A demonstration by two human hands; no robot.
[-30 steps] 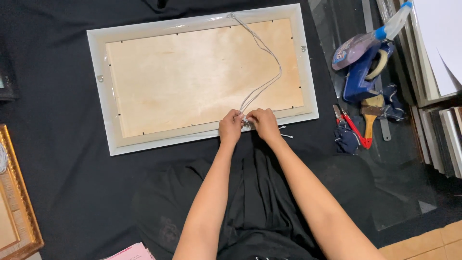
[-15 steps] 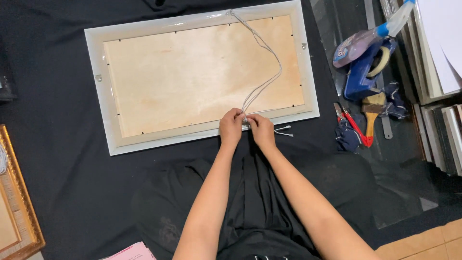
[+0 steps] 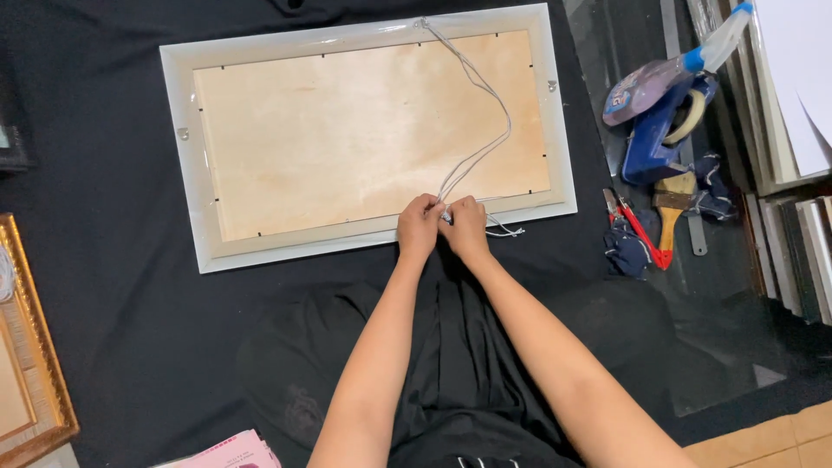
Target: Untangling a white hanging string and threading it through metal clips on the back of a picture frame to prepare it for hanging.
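Nearest the camera, the left hand (image 3: pixel 419 225) and the right hand (image 3: pixel 465 224) are pressed together at the near rail of the white picture frame (image 3: pixel 186 186), both curled shut with the fingertips pinched on the pale hanging cord (image 3: pixel 485 143) where it meets the rail. Loose cord ends (image 3: pixel 507 231) are seen trailing to the right of the right hand.

A slack or half-made knot is judged the main risk: with so little cord held between the fingers, a slip could let it run loose. A hard pull could also drag the frame across the black cloth (image 3: pixel 95 286).

The frame is laid face down, its plywood backing (image 3: pixel 364 130) upward, with the long axis running left to right and slightly tilted. The cord is run from the hands away across the backing in a loose curve to the far rail.

Farther right, a blue tape dispenser (image 3: pixel 663 130), a brush (image 3: pixel 674 204) and red-handled pliers (image 3: pixel 637 230) are left well apart from the hands.
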